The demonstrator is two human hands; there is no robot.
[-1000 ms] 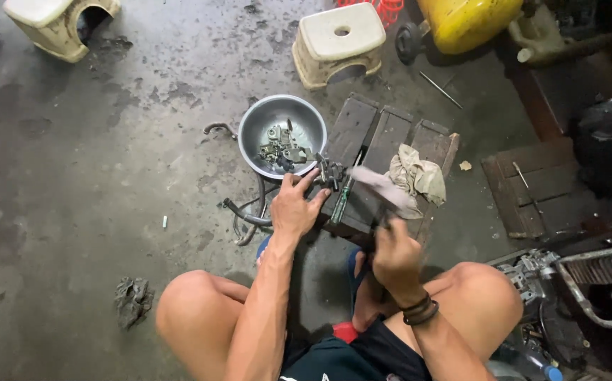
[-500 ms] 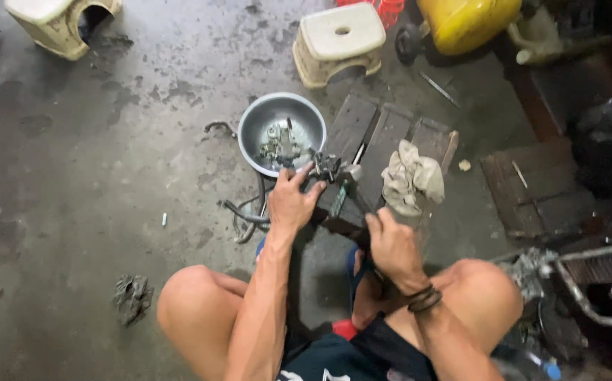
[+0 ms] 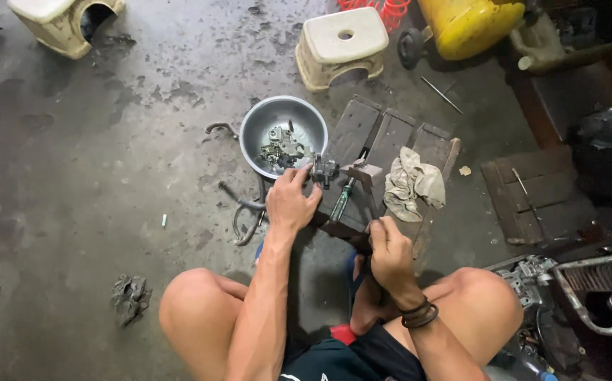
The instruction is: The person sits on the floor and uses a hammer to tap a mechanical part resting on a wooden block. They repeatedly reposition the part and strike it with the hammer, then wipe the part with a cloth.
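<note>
My left hand point(image 3: 290, 201) pinches a small grey metal engine part point(image 3: 324, 169) at the near rim of a round metal bowl point(image 3: 253, 130) that holds several greasy metal pieces. My right hand point(image 3: 391, 250) is closed around a thin dark object at the near edge of a low dark wooden board point(image 3: 391, 137); what it grips is hidden by the fingers. A screwdriver with a green handle point(image 3: 343, 199) lies on the board between the two hands. A dirty crumpled rag point(image 3: 412, 185) rests on the board to the right.
Two cream plastic stools point(image 3: 341, 44) point(image 3: 62, 21) stand on the stained concrete floor. A yellow tank point(image 3: 472, 25) is at the top right. Bent metal hooks point(image 3: 246, 212) lie left of my hand. A second wooden pallet point(image 3: 535, 190) and motorcycle parts point(image 3: 588, 289) crowd the right side.
My left hand has shifted slightly up and right toward the bowl's rim with the metal part. My right hand pulled back toward my knee, away from the rag.
</note>
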